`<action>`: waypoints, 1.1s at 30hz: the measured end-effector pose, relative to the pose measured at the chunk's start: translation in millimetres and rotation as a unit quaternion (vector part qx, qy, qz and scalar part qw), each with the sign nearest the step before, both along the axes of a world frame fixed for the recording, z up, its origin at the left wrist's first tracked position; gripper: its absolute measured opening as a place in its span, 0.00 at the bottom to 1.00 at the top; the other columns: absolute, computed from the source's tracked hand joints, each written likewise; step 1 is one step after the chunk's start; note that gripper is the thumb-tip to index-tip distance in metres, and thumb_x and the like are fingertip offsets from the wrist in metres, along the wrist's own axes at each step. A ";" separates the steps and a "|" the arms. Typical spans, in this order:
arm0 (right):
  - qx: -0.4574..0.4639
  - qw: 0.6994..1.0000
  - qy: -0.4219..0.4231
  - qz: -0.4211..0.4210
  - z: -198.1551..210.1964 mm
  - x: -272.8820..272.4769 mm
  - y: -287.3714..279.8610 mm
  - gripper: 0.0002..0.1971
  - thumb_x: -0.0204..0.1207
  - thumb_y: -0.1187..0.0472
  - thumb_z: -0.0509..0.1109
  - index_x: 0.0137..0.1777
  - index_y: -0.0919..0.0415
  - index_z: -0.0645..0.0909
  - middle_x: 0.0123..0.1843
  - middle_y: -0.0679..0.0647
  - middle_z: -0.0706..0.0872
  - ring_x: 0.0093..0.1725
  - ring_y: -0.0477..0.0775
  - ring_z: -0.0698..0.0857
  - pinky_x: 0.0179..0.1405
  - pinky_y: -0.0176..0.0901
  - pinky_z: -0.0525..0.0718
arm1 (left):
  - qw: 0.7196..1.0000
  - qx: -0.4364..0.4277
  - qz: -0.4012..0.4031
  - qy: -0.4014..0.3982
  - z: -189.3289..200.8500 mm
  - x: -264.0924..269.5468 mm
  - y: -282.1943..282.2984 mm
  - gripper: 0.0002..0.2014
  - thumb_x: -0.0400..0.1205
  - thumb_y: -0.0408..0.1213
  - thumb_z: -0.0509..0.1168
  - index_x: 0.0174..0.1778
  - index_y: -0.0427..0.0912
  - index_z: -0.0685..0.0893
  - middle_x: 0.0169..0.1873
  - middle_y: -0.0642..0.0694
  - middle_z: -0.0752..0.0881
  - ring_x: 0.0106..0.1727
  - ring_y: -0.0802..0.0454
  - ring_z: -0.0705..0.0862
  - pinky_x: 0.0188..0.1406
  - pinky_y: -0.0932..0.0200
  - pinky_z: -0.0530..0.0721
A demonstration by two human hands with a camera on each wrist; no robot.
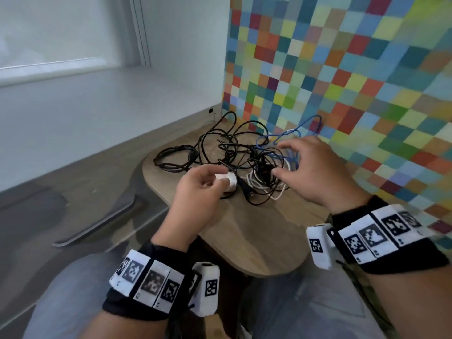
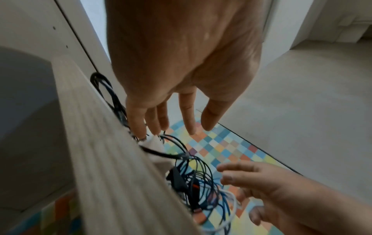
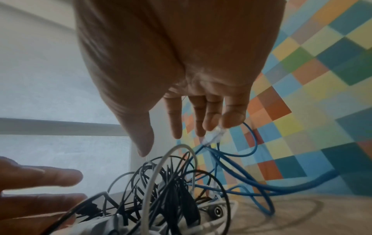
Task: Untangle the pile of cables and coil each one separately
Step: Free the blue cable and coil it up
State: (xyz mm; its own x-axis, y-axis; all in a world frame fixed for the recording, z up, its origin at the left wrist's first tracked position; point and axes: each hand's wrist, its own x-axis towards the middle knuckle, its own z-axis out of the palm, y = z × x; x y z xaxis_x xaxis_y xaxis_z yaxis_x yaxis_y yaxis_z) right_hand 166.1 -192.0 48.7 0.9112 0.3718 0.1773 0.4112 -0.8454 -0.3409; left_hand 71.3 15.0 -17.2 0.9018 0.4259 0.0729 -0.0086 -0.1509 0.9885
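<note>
While the tangled pile of cables lies toward the far end of the small wooden table, the left hand touches a white plug at the pile's near left side; whether it grips the plug cannot be told. The right hand hovers over the pile's right side, fingers spread and relaxed, fingertips touching the blue cable at its clear connector.
</note>
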 end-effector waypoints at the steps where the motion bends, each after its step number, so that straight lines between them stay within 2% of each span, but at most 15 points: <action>1: 0.000 1.000 -0.004 -0.006 -1.6 1.0 0.1 0.28 0.77 0.43 0.79 0.76 0.45 0.79 0.73 0.53 0.78 0.75 0.60 0.75 0.72 0.54 0.74 | 1.000 0.011 -0.010 0.003 -3.1 1.4 -4.6 0.08 0.80 0.41 0.74 0.53 0.56 0.92 0.57 0.53 0.89 0.60 0.54 0.87 0.64 0.51 0.86; 3: 0.004 1.000 -0.004 -0.016 -4.5 4.0 0.2 0.27 0.78 0.41 0.76 0.76 0.44 0.79 0.75 0.53 0.81 0.79 0.62 0.72 0.75 0.58 0.73 | 0.999 0.038 -0.027 0.014 -8.2 2.9 -11.8 0.10 0.81 0.39 0.74 0.56 0.56 0.92 0.69 0.59 0.79 0.73 0.58 0.78 0.74 0.54 0.77; 5: 0.011 0.999 0.020 -0.024 -6.4 8.0 -0.1 0.27 0.79 0.42 0.75 0.77 0.41 0.78 0.74 0.53 0.83 0.81 0.62 0.70 0.74 0.57 0.74 | 0.996 0.061 -0.048 0.040 -11.6 2.0 -17.3 0.12 0.82 0.39 0.73 0.59 0.57 0.91 0.79 0.56 0.70 0.83 0.58 0.67 0.79 0.56 0.70; 7: 0.006 0.999 0.047 -0.020 -8.5 12.1 -0.6 0.26 0.80 0.48 0.76 0.78 0.38 0.78 0.74 0.56 0.83 0.81 0.61 0.71 0.76 0.58 0.76 | 0.991 0.104 -0.064 0.058 -14.8 1.1 -19.7 0.14 0.82 0.42 0.73 0.62 0.61 0.90 0.85 0.52 0.65 0.87 0.57 0.62 0.85 0.49 0.66; 8: 0.000 0.999 0.050 -0.012 -9.7 14.2 -1.0 0.25 0.81 0.52 0.75 0.77 0.37 0.79 0.74 0.56 0.83 0.79 0.61 0.75 0.75 0.59 0.78 | 0.988 0.122 -0.072 0.062 -15.3 0.9 -20.0 0.14 0.82 0.44 0.73 0.63 0.63 0.89 0.86 0.51 0.65 0.88 0.56 0.60 0.86 0.45 0.64; 10: 0.005 0.999 0.049 0.005 -12.9 19.3 -1.8 0.23 0.81 0.62 0.73 0.74 0.41 0.83 0.70 0.53 0.86 0.72 0.58 0.83 0.68 0.54 0.83 | 0.984 0.143 -0.080 0.067 -13.9 0.5 -19.6 0.15 0.83 0.46 0.72 0.65 0.66 0.88 0.86 0.52 0.66 0.89 0.55 0.57 0.89 0.44 0.59; 13: 0.097 0.995 0.026 0.004 -13.2 24.6 -6.1 0.17 0.81 0.71 0.70 0.61 0.50 0.89 0.54 0.50 0.88 0.58 0.53 0.87 0.54 0.44 0.84 | 0.979 0.164 -0.093 0.071 -11.7 -1.8 -20.0 0.18 0.84 0.46 0.71 0.70 0.67 0.84 0.87 0.55 0.64 0.90 0.57 0.51 0.85 0.56 0.49; 14: 0.147 0.989 0.017 -0.001 -12.2 26.3 -8.4 0.15 0.81 0.72 0.71 0.58 0.51 0.90 0.50 0.50 0.89 0.54 0.54 0.89 0.52 0.44 0.86 | 0.978 0.170 -0.095 0.070 -11.9 -2.3 -20.2 0.19 0.85 0.46 0.71 0.72 0.66 0.83 0.87 0.55 0.64 0.90 0.58 0.50 0.83 0.57 0.48; 16: 0.265 0.964 0.025 -0.003 -7.6 26.2 -12.4 0.12 0.82 0.73 0.72 0.56 0.57 0.91 0.47 0.55 0.91 0.46 0.57 0.92 0.48 0.47 0.94 | 0.977 0.176 -0.095 0.071 -14.0 -2.6 -20.3 0.21 0.84 0.47 0.70 0.74 0.67 0.82 0.87 0.56 0.63 0.90 0.58 0.50 0.86 0.54 0.50; 19: 0.371 0.928 0.021 0.009 2.0 23.4 -16.7 0.12 0.83 0.75 0.71 0.55 0.59 0.90 0.48 0.61 0.92 0.40 0.56 0.94 0.44 0.52 0.96 | 0.976 0.180 -0.096 0.076 -14.9 -3.1 -19.4 0.22 0.85 0.48 0.69 0.75 0.68 0.80 0.87 0.58 0.63 0.90 0.59 0.50 0.89 0.47 0.53; 24: 0.415 0.909 -0.041 0.014 16.9 25.3 -24.3 0.08 0.83 0.72 0.73 0.55 0.62 0.91 0.45 0.62 0.92 0.39 0.54 0.93 0.46 0.50 0.95 | 0.975 0.188 -0.089 0.077 -16.8 -3.3 -19.6 0.23 0.85 0.49 0.69 0.77 0.65 0.79 0.86 0.60 0.64 0.89 0.60 0.51 0.89 0.42 0.55; 29: 0.412 0.908 -0.077 0.014 25.7 32.1 -32.6 0.12 0.82 0.70 0.74 0.51 0.50 0.91 0.43 0.54 0.93 0.42 0.54 0.94 0.47 0.54 0.95 | 0.974 0.195 -0.089 0.070 -19.1 -5.2 -20.3 0.23 0.84 0.49 0.69 0.77 0.65 0.80 0.86 0.60 0.64 0.89 0.60 0.51 0.89 0.43 0.56; 33: 0.393 0.907 -0.151 -0.001 38.6 37.2 -42.4 0.11 0.80 0.66 0.74 0.54 0.49 0.92 0.46 0.52 0.93 0.45 0.60 0.93 0.50 0.58 0.94 | 0.975 0.192 -0.088 0.074 -17.0 -5.9 -20.6 0.23 0.84 0.48 0.69 0.76 0.65 0.80 0.86 0.61 0.64 0.89 0.61 0.52 0.89 0.41 0.56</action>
State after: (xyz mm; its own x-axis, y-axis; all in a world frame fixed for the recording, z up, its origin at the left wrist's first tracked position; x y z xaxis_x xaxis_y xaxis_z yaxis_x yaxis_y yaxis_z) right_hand 203.3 -234.3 87.3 0.7773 0.0207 0.6288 0.5849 -0.3919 -0.7102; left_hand 65.3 -5.6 -34.2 0.9713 0.2300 0.0599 0.0703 -0.5189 0.8520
